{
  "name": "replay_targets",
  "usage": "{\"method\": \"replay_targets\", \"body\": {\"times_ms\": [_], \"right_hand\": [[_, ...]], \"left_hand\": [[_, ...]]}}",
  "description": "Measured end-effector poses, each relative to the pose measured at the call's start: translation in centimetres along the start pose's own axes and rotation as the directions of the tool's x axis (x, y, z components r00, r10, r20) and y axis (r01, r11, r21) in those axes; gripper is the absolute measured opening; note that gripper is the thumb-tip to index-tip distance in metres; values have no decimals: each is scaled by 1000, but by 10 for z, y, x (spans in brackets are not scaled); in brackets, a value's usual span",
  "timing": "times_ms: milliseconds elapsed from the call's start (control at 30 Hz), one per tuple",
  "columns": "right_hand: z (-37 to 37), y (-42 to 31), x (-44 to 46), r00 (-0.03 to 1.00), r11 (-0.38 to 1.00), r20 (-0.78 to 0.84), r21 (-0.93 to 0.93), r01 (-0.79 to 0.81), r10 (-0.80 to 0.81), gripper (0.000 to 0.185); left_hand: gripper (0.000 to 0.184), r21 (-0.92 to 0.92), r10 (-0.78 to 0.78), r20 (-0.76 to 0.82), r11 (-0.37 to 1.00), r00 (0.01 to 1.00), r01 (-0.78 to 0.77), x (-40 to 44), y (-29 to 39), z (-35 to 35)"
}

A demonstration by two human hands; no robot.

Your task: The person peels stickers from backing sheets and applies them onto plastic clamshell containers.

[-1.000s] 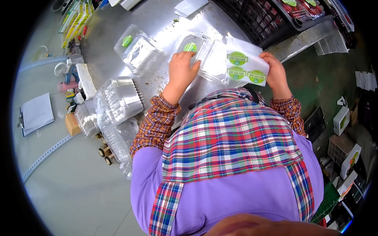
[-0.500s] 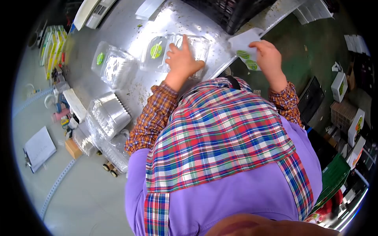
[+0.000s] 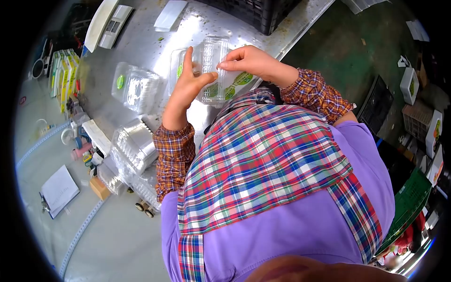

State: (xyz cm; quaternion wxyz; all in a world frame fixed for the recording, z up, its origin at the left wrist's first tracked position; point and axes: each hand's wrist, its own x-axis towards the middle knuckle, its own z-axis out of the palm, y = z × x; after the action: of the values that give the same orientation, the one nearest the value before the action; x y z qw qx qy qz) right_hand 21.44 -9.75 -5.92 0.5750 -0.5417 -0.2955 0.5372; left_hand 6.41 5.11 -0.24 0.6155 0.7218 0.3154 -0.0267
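A clear plastic clamshell container [image 3: 215, 47] lies opened on the metal table in front of me, with a round green label on its left half, partly behind my fingers. My left hand [image 3: 185, 91] is over that half, index finger stretched up and thumb pointing right; it is open. From the right, my right hand [image 3: 251, 61] reaches to the container's right half, thumb and fingertips pinched together at a sheet of green labels [image 3: 240, 81]. The sheet overlaps the container's lower right side; where exactly the fingertips grip it is hard to see.
Another labelled clamshell stack [image 3: 137, 87] sits left on the metal table [image 3: 145, 44]. Nested clear containers [image 3: 136, 145] stand lower left. A black crate [image 3: 253, 14] is at the back, near a white paper sheet [image 3: 170, 15]. A clipboard [image 3: 60, 190] lies far left.
My right hand has brought the label sheet left, from beside the table edge to the container. My left hand has shifted left and down across the container, fingers still apart.
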Motion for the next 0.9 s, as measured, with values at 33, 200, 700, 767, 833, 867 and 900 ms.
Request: {"method": "replay_targets", "body": {"times_ms": [33,200,700,767,833,867,900], "right_hand": [[1,-1,0,1000,1000,9,-16,4,-4,31],[4,-3,-2,999,1000,41,8,11,-11,27],[9,-19,-6,997,1000,73,5,9,-9,27],[7,-18,-6,998,998,36,37,53,-55,27],[6,-19,-7,1000,1000,24,4,20,-20,27],[6,-20,-7,1000,1000,16,-11,2,-1,27],[7,-21,-8,1000,1000,21,-5,14,-13,29]], "left_hand": [[105,-9,-3,-4,1000,1000,3,2,-5,-3],[105,-16,-2,2,1000,1000,2,-1,-4,-8],[100,-242,-30,128,968,991,60,-2,-18,-38],[101,-290,-64,71,953,995,82,-4,-14,-43],[101,-304,-66,87,948,994,90,-11,-8,-43],[102,-311,-68,96,945,993,95,-14,-2,-41],[98,-174,-76,71,981,995,87,-18,5,-35]]}}
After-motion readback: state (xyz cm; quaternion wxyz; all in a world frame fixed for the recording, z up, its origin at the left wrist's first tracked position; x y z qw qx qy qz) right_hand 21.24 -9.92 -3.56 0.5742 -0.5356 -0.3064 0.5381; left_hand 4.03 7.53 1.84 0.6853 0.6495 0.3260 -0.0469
